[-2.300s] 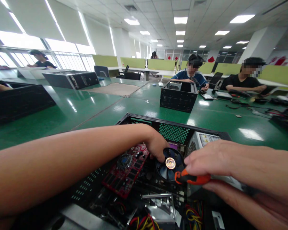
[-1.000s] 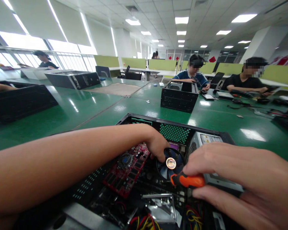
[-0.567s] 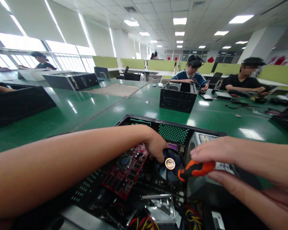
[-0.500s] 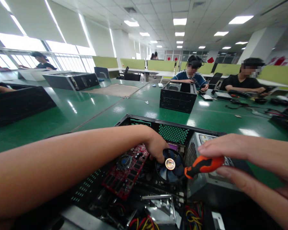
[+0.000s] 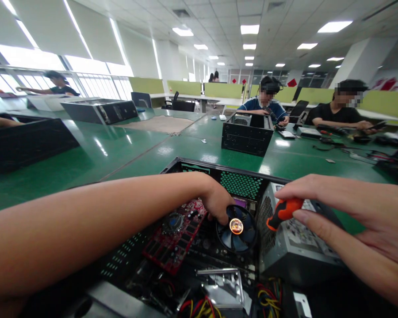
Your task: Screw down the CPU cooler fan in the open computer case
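So from the head cam, I've got a desktop PC case (image 5: 177, 161) sitting open on a green desk (image 5: 185, 148), with both hands working in or over it. The left hand (image 5: 219, 203) comes across from the side, arm stretched over the case, fingers down at the near-left edge of the round black fan (image 5: 236, 226) with the shiny sticker in its middle. It's touching the fan's rim there, but some fingers are hidden, so I can't tell whether they're actually gripping it. The right hand (image 5: 354, 221) pinches an orange and black screwdriver (image 5: 286, 210) by the handle between thumb and fingertips, palm pretty loose, right over the edge of the silver power box (image 5: 281, 256); can't make out the shaft. The fan is inside the case, between that box and a red circuit board (image 5: 172, 247) lying at a slant. Closer to me there's a shiny metal bracket (image 5: 223, 289) with red and yellow wires (image 5: 204, 309) beside it. Further back on the desk stands another black case (image 5: 245, 137), with a person in a blue top (image 5: 252, 104) just behind it and one in black (image 5: 338, 114) off to the right.
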Tool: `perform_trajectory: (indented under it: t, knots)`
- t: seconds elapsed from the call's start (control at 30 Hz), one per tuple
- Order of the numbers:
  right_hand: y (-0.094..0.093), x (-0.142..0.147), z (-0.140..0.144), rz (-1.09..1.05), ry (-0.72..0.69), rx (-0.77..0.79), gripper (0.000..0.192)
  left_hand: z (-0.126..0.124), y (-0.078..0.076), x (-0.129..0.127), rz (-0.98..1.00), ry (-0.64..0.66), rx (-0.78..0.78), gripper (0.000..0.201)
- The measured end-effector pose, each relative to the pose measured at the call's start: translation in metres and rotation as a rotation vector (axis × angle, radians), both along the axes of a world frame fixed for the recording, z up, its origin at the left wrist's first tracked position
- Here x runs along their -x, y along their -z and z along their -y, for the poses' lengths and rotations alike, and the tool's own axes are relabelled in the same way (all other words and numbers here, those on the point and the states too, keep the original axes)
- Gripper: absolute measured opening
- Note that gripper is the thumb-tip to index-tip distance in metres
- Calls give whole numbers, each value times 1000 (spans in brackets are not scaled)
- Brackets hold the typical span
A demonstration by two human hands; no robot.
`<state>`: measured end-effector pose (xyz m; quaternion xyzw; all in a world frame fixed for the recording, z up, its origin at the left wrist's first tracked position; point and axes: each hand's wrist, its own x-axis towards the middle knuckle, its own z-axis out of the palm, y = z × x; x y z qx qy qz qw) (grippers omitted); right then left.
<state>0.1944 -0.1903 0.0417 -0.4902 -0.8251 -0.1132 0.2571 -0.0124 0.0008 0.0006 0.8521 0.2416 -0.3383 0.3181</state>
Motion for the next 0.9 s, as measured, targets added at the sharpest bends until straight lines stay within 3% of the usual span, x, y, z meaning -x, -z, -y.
perform_trajectory:
  t: [0.37, 0.7, 0.9]
  knots:
    - [3, -6, -3, -102, -90, 46, 28, 6, -7, -3, -15, -2, -17, 40]
    - [28, -20, 11, -202, -49, 133, 27, 2, -3, -2, -11, 11, -25, 49]
    - [21, -11, 8, -208, -37, 149, 28, 1, -1, -2, -20, 47, -20, 53]
